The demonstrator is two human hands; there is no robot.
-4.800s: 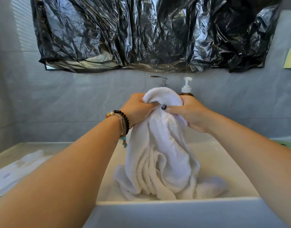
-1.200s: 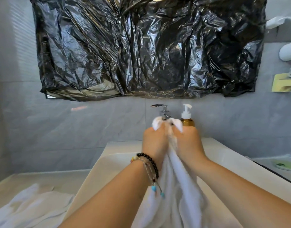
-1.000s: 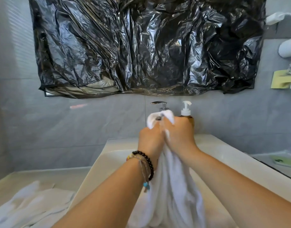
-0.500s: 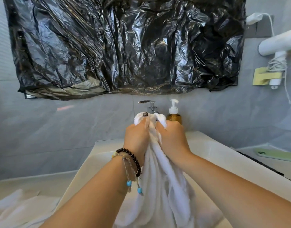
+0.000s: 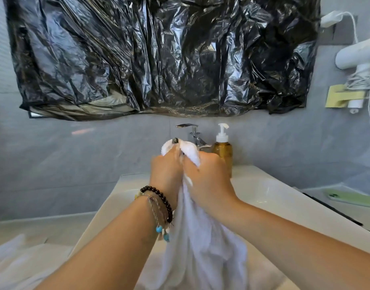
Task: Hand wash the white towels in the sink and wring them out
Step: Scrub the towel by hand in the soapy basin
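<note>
Head view. A grey tiled wall [image 5: 75,164] fills the upper half of the frame, and a crumpled black plastic sheet [image 5: 159,55] hangs across most of its top. At the upper right a white hair dryer [image 5: 359,55] sits in a wall holder, its cord looped below it, beside a yellowish pad [image 5: 338,98]. At centre, against the wall, stands a chrome tap [image 5: 192,132], and just to its right an amber soap bottle [image 5: 222,151] with a white pump. A white sink [image 5: 274,191] runs from the middle of the frame down to the lower edge, with a pale counter [image 5: 33,229] at its left. A second white cloth [image 5: 14,264] lies on that counter at the lower left, blurred. At the right edge a green phone [image 5: 351,198] lies flat on a ledge.

The towel [image 5: 200,248] is bunched into a thick rope held over the sink at centre frame. Its long axis runs nearly upright: the top end pokes out above the fists, in front of the tap, and the loose bulk hangs down toward the basin and the lower edge.

The left hand [image 5: 166,174] and the right hand [image 5: 207,178] sit side by side, touching, both with fingers curled tight around the towel near its top. The left wrist carries a dark bead bracelet [image 5: 161,199] and a cord one with blue beads.
</note>
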